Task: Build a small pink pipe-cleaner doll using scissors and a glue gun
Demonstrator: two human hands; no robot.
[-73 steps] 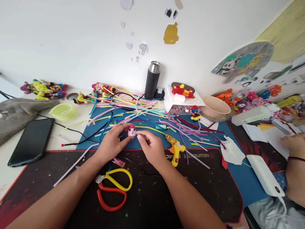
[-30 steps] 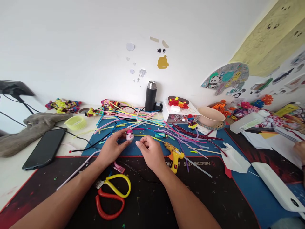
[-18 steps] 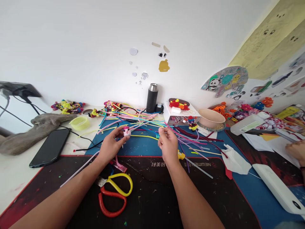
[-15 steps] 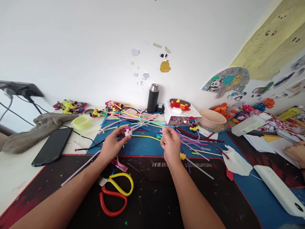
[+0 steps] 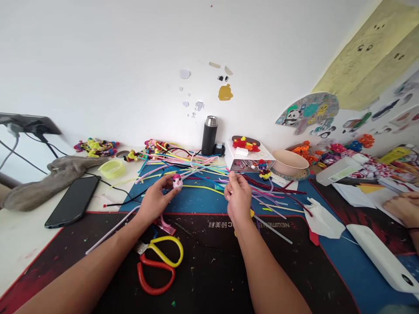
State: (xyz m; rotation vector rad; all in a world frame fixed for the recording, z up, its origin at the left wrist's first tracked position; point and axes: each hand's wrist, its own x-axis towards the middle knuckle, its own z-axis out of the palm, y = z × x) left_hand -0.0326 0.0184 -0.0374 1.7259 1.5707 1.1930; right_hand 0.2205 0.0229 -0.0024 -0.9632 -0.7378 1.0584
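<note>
In my left hand (image 5: 155, 200), a small doll head (image 5: 177, 182) with a white face and a pink top is pinched between thumb and fingers. My right hand (image 5: 238, 196) is closed with thumb against fingertips; whatever it grips is too small or hidden. Colourful pipe cleaners (image 5: 206, 162) spread over the blue mat behind both hands. A yellow piece (image 5: 252, 213) peeks out beside my right wrist, mostly covered. Scissors (image 5: 178, 257) with one yellow and one red handle lie below my left hand, their blades hidden under the forearm.
A black flask (image 5: 209, 137) and a white box (image 5: 250, 157) stand by the wall. At left lies a phone (image 5: 72, 203); at right are a bowl (image 5: 290, 163), tissue (image 5: 322, 220) and a white device (image 5: 376, 257). Another person's hand (image 5: 402, 205) shows at the right edge.
My right hand has shifted slightly right, and its fingers have turned a little. My left hand still holds the doll head, now slightly further right. The other person's hand has moved left.
</note>
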